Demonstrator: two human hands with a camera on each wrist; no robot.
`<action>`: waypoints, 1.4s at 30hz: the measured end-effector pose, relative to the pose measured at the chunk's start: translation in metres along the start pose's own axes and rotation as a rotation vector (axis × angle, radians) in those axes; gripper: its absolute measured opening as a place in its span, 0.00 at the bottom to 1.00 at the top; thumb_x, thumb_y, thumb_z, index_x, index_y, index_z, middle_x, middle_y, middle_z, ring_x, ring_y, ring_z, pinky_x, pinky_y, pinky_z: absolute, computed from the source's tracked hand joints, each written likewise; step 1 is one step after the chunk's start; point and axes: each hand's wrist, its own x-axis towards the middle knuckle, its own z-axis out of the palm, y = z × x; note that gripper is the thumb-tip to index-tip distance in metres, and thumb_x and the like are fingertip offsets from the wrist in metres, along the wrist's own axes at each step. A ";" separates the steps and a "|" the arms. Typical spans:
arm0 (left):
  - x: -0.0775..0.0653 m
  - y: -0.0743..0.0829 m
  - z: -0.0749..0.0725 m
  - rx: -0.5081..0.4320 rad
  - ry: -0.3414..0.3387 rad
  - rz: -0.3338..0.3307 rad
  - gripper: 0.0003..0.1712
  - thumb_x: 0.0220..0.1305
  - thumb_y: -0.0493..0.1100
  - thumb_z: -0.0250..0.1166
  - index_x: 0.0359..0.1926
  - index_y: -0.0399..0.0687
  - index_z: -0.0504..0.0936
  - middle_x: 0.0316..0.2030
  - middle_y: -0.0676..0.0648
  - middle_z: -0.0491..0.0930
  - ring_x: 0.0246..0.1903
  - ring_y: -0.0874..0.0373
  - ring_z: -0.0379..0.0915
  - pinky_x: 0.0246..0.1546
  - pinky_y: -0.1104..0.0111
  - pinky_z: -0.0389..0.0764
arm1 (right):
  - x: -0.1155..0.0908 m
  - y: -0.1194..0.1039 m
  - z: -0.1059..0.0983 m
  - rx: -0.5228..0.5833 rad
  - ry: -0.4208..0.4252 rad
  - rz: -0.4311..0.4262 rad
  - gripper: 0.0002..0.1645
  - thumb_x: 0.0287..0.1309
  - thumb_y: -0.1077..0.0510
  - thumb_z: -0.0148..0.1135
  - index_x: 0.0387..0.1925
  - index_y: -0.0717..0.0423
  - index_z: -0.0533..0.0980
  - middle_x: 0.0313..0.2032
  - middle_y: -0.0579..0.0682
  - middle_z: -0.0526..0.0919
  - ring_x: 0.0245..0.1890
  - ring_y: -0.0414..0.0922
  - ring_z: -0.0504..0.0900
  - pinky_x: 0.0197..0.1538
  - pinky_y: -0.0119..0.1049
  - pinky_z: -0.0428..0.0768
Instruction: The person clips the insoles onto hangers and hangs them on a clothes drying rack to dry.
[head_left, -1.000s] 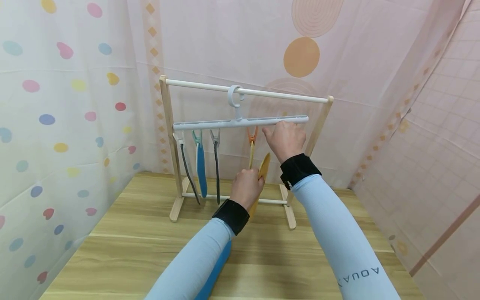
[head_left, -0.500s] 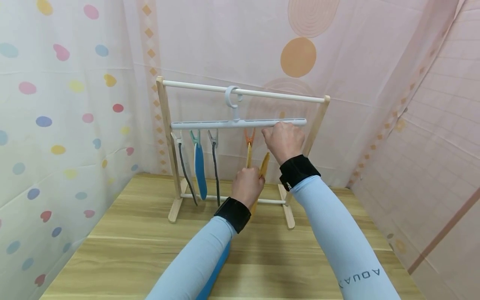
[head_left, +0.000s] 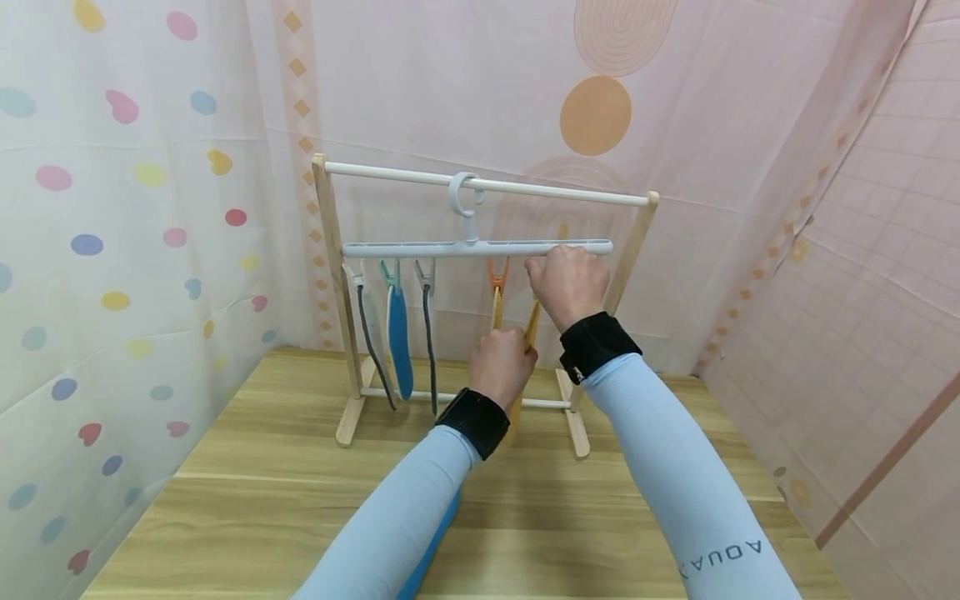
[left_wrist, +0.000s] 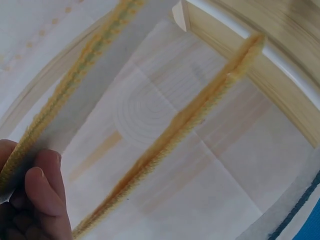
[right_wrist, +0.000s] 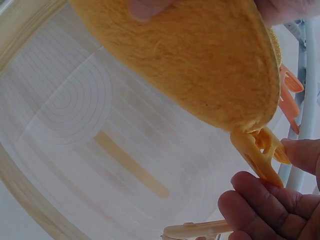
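Observation:
My left hand (head_left: 502, 367) grips a fuzzy yellow insole (right_wrist: 200, 60), its thumb lying on the furry face in the right wrist view. In the left wrist view the fingers curl round this insole's edge (left_wrist: 70, 82). My right hand (head_left: 572, 279), at the right part of the pale blue hanger (head_left: 420, 249), pinches a yellow clip (right_wrist: 257, 152). The insole's tip meets the clip's end; whether the clip bites it is unclear. A second yellow insole (left_wrist: 170, 135) hangs alongside from an orange clip (head_left: 498, 273).
Further left, white, green and grey clips hold a dark-edged insole (head_left: 373, 350), a blue insole (head_left: 400, 346) and another dark-edged one (head_left: 431, 350). A wooden rack (head_left: 333, 275) carries the hanger. Another blue insole (head_left: 431, 554) lies on the table (head_left: 300, 500), partly under the left forearm.
My left hand has shifted slightly up and right, bringing the yellow insole's tip closer to the right hand. The right hand stays at the hanger, which now hangs more level.

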 end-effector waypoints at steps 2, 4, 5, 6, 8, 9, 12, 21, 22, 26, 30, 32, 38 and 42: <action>0.001 0.002 0.000 0.012 0.009 0.004 0.10 0.63 0.42 0.67 0.27 0.42 0.84 0.15 0.49 0.76 0.16 0.56 0.73 0.18 0.64 0.74 | 0.000 0.000 0.000 -0.001 -0.001 0.000 0.34 0.68 0.42 0.57 0.08 0.54 0.66 0.10 0.46 0.59 0.11 0.44 0.61 0.14 0.36 0.57; 0.002 0.003 -0.001 0.028 0.021 0.012 0.10 0.63 0.42 0.68 0.27 0.42 0.84 0.16 0.48 0.77 0.17 0.54 0.75 0.20 0.63 0.76 | 0.000 0.000 0.000 -0.001 0.000 -0.001 0.34 0.68 0.43 0.57 0.08 0.54 0.66 0.10 0.46 0.59 0.11 0.44 0.62 0.14 0.36 0.58; 0.002 0.004 -0.001 0.035 0.027 0.013 0.10 0.63 0.42 0.68 0.27 0.42 0.84 0.17 0.47 0.78 0.17 0.53 0.77 0.21 0.62 0.77 | 0.000 0.000 0.000 -0.001 -0.002 -0.002 0.34 0.68 0.43 0.57 0.08 0.54 0.66 0.10 0.46 0.59 0.11 0.44 0.62 0.14 0.36 0.58; 0.003 0.005 -0.001 0.041 0.034 0.014 0.10 0.63 0.43 0.69 0.27 0.41 0.84 0.17 0.47 0.79 0.17 0.53 0.77 0.22 0.62 0.78 | -0.001 0.000 0.000 -0.001 -0.003 -0.003 0.34 0.68 0.43 0.57 0.08 0.54 0.66 0.10 0.46 0.59 0.11 0.44 0.62 0.14 0.36 0.58; 0.004 0.006 0.000 0.046 0.049 0.019 0.11 0.62 0.43 0.70 0.26 0.41 0.84 0.18 0.46 0.80 0.18 0.52 0.78 0.22 0.62 0.78 | -0.001 0.000 -0.001 -0.001 -0.004 -0.003 0.34 0.68 0.43 0.57 0.08 0.53 0.65 0.10 0.46 0.59 0.11 0.44 0.62 0.14 0.36 0.58; 0.004 0.007 0.000 0.049 0.054 0.021 0.11 0.62 0.43 0.70 0.26 0.41 0.84 0.18 0.46 0.80 0.18 0.52 0.78 0.23 0.62 0.78 | -0.001 -0.001 -0.001 -0.002 -0.005 -0.003 0.35 0.68 0.43 0.57 0.08 0.53 0.65 0.10 0.46 0.59 0.11 0.44 0.62 0.14 0.36 0.58; 0.006 0.007 0.001 0.048 0.065 0.020 0.11 0.62 0.43 0.70 0.26 0.41 0.84 0.19 0.46 0.81 0.19 0.52 0.79 0.23 0.61 0.79 | -0.001 -0.001 -0.001 -0.002 -0.004 -0.001 0.35 0.68 0.43 0.56 0.08 0.52 0.64 0.10 0.46 0.59 0.11 0.45 0.63 0.14 0.37 0.58; 0.011 0.011 -0.003 0.015 0.038 -0.010 0.09 0.62 0.44 0.70 0.30 0.42 0.85 0.21 0.47 0.82 0.22 0.51 0.80 0.26 0.59 0.80 | -0.002 0.000 -0.001 0.005 0.001 -0.001 0.34 0.68 0.43 0.57 0.08 0.53 0.65 0.11 0.47 0.61 0.12 0.46 0.65 0.15 0.37 0.60; 0.011 0.012 -0.004 0.014 0.031 -0.010 0.09 0.62 0.44 0.70 0.30 0.42 0.85 0.21 0.47 0.83 0.22 0.52 0.80 0.26 0.60 0.80 | -0.002 0.000 -0.001 0.005 0.000 0.000 0.34 0.68 0.43 0.57 0.09 0.53 0.65 0.12 0.47 0.61 0.12 0.46 0.65 0.15 0.37 0.59; 0.010 0.014 -0.005 0.000 0.009 -0.006 0.09 0.63 0.45 0.69 0.32 0.43 0.86 0.21 0.47 0.82 0.21 0.54 0.79 0.24 0.61 0.79 | -0.003 0.000 -0.001 0.004 -0.007 0.001 0.34 0.68 0.43 0.56 0.09 0.53 0.65 0.11 0.46 0.60 0.12 0.45 0.63 0.14 0.36 0.58; 0.009 0.014 -0.004 -0.028 0.008 0.006 0.10 0.64 0.44 0.68 0.31 0.41 0.85 0.20 0.47 0.81 0.19 0.55 0.78 0.23 0.63 0.79 | -0.003 -0.001 -0.001 0.004 -0.005 -0.004 0.34 0.68 0.43 0.56 0.09 0.53 0.65 0.11 0.46 0.59 0.11 0.44 0.61 0.14 0.35 0.56; 0.009 0.013 -0.004 -0.041 0.010 0.012 0.10 0.64 0.43 0.67 0.31 0.40 0.85 0.19 0.47 0.80 0.18 0.56 0.76 0.22 0.64 0.78 | -0.004 -0.002 0.000 0.005 -0.002 -0.006 0.34 0.68 0.42 0.57 0.09 0.53 0.65 0.11 0.46 0.59 0.11 0.44 0.61 0.14 0.35 0.56; 0.009 0.011 -0.002 -0.055 0.019 0.030 0.10 0.64 0.43 0.68 0.30 0.40 0.85 0.18 0.48 0.78 0.17 0.58 0.75 0.22 0.65 0.78 | -0.004 -0.002 0.001 0.011 -0.011 0.001 0.35 0.67 0.38 0.57 0.10 0.53 0.66 0.11 0.46 0.59 0.11 0.44 0.61 0.14 0.35 0.56; 0.009 0.011 -0.001 -0.063 0.013 0.044 0.10 0.64 0.43 0.67 0.29 0.41 0.84 0.18 0.48 0.78 0.18 0.57 0.76 0.23 0.65 0.79 | -0.005 0.001 0.001 0.004 -0.022 0.011 0.37 0.65 0.33 0.56 0.10 0.52 0.63 0.12 0.45 0.57 0.11 0.42 0.58 0.14 0.34 0.55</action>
